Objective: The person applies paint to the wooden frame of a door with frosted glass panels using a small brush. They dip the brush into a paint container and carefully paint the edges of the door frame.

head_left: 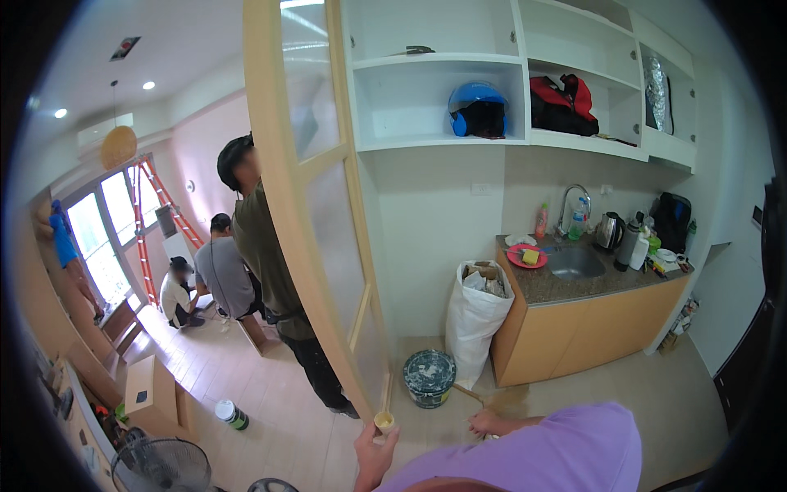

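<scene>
My left hand (375, 456) is closed around a small round, pale-yellow thing (384, 420) with a hollow-looking top; whether it is a tape roll or a cup I cannot tell. It is beside the foot of a tall wood-framed partition (343, 205) with frosted panels. Farther right, my right hand (487, 424) has its fingers curled in, low over the floor. What it holds, if anything, is hidden. Just beyond that hand lies a brush or broom (508, 401) with a thin handle. A paint-smeared dark bucket (429, 377) stands between and beyond my hands.
A full white sack (481, 324) leans by the sink counter (566, 283). Left of the partition, a person (279, 238) stands close; others work near an orange ladder (146, 221). A paint can (232, 415), a cardboard box (152, 397) and a fan (160, 467) occupy the left floor.
</scene>
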`<state>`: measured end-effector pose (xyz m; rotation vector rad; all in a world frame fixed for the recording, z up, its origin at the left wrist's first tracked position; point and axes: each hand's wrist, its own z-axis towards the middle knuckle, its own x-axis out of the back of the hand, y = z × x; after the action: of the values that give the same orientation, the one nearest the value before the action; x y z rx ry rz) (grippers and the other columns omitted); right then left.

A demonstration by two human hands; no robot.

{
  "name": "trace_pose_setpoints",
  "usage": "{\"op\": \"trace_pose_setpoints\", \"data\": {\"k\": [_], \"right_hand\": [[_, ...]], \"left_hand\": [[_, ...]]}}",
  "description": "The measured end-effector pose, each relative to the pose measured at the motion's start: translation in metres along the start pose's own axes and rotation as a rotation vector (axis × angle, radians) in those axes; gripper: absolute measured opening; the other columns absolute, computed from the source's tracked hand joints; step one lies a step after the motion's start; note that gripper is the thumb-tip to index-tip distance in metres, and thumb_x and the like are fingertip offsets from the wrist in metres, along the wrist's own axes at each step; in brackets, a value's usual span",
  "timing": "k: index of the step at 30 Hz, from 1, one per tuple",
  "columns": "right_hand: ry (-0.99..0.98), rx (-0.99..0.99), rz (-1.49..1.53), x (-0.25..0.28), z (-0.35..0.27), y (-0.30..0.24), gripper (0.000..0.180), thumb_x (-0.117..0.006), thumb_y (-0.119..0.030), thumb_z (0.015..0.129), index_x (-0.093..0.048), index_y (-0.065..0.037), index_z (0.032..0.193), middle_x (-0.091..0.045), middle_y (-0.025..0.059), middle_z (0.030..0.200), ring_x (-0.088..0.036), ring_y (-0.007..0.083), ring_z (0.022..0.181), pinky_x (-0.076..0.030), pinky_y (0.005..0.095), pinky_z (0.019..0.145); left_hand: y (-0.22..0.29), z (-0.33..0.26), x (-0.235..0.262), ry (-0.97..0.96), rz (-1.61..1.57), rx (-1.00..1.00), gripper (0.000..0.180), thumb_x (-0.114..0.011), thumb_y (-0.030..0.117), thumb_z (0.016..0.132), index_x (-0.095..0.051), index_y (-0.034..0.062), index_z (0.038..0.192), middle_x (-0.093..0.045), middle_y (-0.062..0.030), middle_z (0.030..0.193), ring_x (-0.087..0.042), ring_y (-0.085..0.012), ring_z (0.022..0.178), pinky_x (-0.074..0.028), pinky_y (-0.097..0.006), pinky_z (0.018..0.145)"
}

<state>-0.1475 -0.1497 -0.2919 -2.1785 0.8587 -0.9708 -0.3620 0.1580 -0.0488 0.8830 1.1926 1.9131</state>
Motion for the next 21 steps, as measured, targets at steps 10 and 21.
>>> {"op": "trace_pose_setpoints", "data": {"k": [10,21], "right_hand": [[-0.197,0.569,-0.987,0.018,-0.051,0.187,0.036,-0.06,-0.034,0.093,-0.074,-0.003,0.102,-0.075,0.0141,0.08,-0.075,0.0331,0.074,-0.059,0.0469,0.065],[-0.102,-0.288,-0.47,-0.006,-0.232,0.344,0.046,-0.065,-0.04,0.093,-0.071,0.004,0.107,-0.076,0.0194,0.101,-0.075,0.0355,0.093,-0.059,0.0466,0.081]], "left_hand": [[0.037,-0.1,-0.078,-0.117,0.079,0.101,0.042,-0.083,0.021,0.089,-0.072,-0.0004,0.123,-0.079,-0.0132,0.103,-0.075,-0.0199,0.097,-0.056,-0.035,0.089],[0.1,-0.134,-0.089,-0.302,0.217,0.126,0.045,-0.082,0.027,0.092,-0.07,0.0006,0.127,-0.077,-0.0133,0.105,-0.073,-0.0203,0.098,-0.056,-0.034,0.091]]}}
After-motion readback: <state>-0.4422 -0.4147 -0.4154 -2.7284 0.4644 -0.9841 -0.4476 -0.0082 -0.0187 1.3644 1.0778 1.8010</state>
